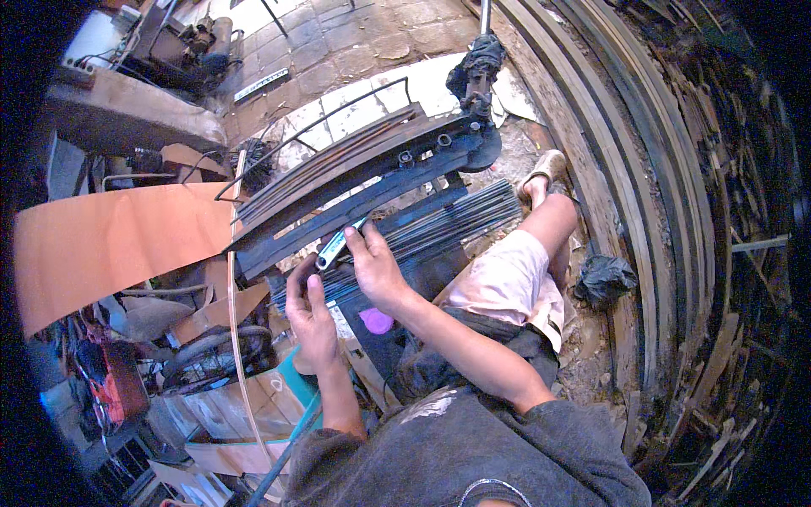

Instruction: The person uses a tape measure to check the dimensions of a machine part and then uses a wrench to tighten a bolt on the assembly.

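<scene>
My right hand (pixel 378 269) pinches a slim white-and-teal hand tool (pixel 334 249) between thumb and fingers. It has a dark round hole at its near end and a narrow far tip; its exact kind is not clear. Around the near end curl the fingers of my left hand (pixel 311 317), its thumb standing up beside the hole. Just beyond the hands a long dark metal bar-like frame (pixel 338 200) slants across, with bolts toward its right end. A bundle of thin dark rods (pixel 456 221) lies beneath, between the frame and my lap.
A curved orange sheet (pixel 127 245) juts out at the left, behind an upright thin wooden strip (pixel 236 338). Long stacked boards (pixel 650 194) run along the right. A black plastic bag (pixel 605 281) lies beside my leg. A purple round thing (pixel 376 320) is near my right forearm.
</scene>
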A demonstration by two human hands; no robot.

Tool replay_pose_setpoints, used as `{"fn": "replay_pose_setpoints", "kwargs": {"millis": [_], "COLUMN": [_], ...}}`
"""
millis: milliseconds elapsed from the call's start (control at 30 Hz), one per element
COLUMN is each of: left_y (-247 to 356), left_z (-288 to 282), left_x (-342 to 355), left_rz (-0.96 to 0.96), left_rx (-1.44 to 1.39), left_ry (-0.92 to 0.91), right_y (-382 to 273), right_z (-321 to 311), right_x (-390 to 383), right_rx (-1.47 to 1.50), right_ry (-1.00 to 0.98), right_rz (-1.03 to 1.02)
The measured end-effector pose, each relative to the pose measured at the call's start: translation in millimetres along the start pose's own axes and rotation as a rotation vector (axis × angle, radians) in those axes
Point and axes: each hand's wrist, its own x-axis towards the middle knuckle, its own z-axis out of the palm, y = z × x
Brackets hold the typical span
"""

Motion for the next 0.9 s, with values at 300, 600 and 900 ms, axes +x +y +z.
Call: {"fn": "replay_pose_setpoints", "kwargs": {"millis": [300,600,900], "left_y": [-17.1,-23.7,-31.8], "left_z": [-8.1,-4.7,10.2], "left_x": [-2.1,1.3,16.5], "left_rz": [-0.040,-0.077,-0.031], "left_rx": [-0.141,-0.290,-0.084], "left_ry": [0.086,0.049,0.067], "right_y": [1.0,14.7,-2.2], "right_z": [0.0,-24.2,-6.7], "right_x": [19.4,33.8,21.8], "right_rx": [-0.273,-0.123,-0.450], "right_ry": [0.015,-0.255,0.063], "right_rz": [-0.040,-0.049,-0.084]}}
